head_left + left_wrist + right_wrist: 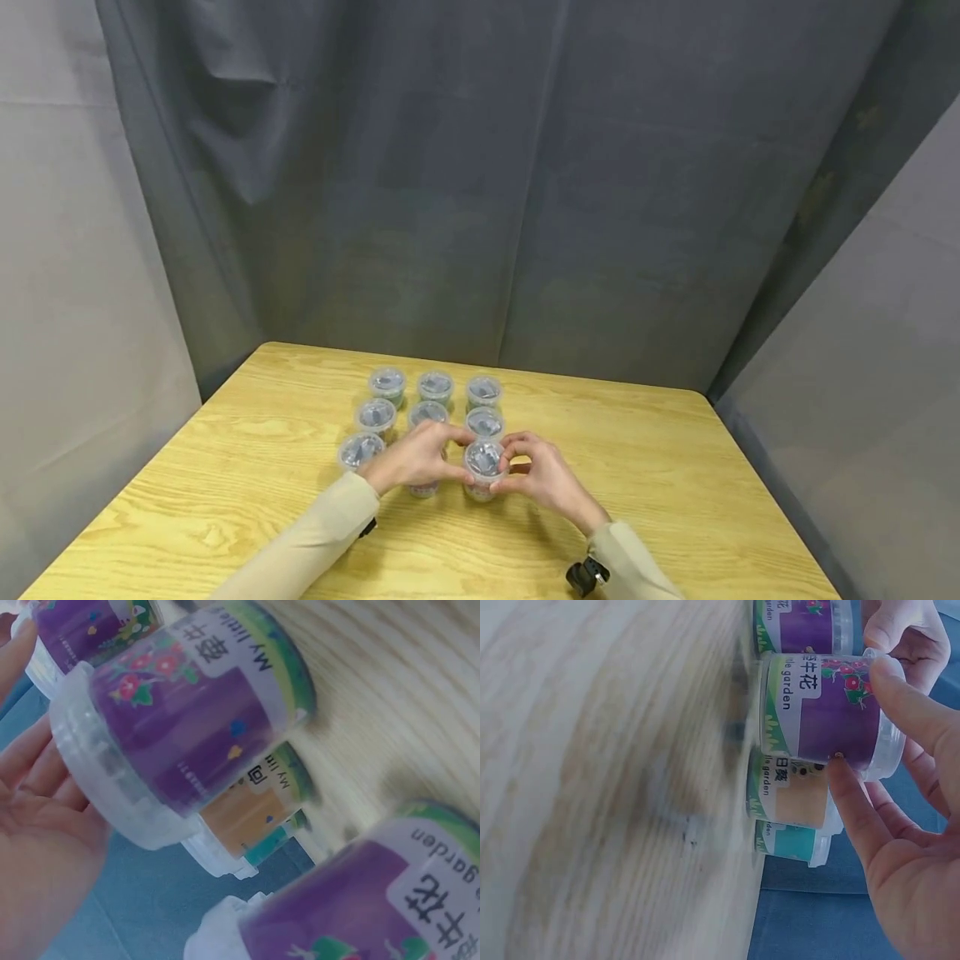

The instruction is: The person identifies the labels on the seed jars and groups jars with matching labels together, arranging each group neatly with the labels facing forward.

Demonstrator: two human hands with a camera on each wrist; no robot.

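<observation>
Several small clear-lidded plastic cups stand in a three-by-three block on the wooden table (675, 500). Both hands meet at the front-right cup (483, 468). My left hand (456, 457) reaches over the front-middle cup (423, 489), its fingers against that cup's left side. My right hand (517, 468) curls round its right side. In the right wrist view thumb and forefinger of the right hand (862, 716) pinch the purple-labelled cup (817, 712) near its lid. In the left wrist view the same flowered purple cup (187, 735) lies close to my left palm (45, 832).
Behind the held cup stand an orange-labelled cup (795, 799) and a teal one (791, 844). Two further rows of cups (435, 387) stand toward the back. Grey curtains (525, 208) close in the table on three sides. Bare wood lies left and right of the block.
</observation>
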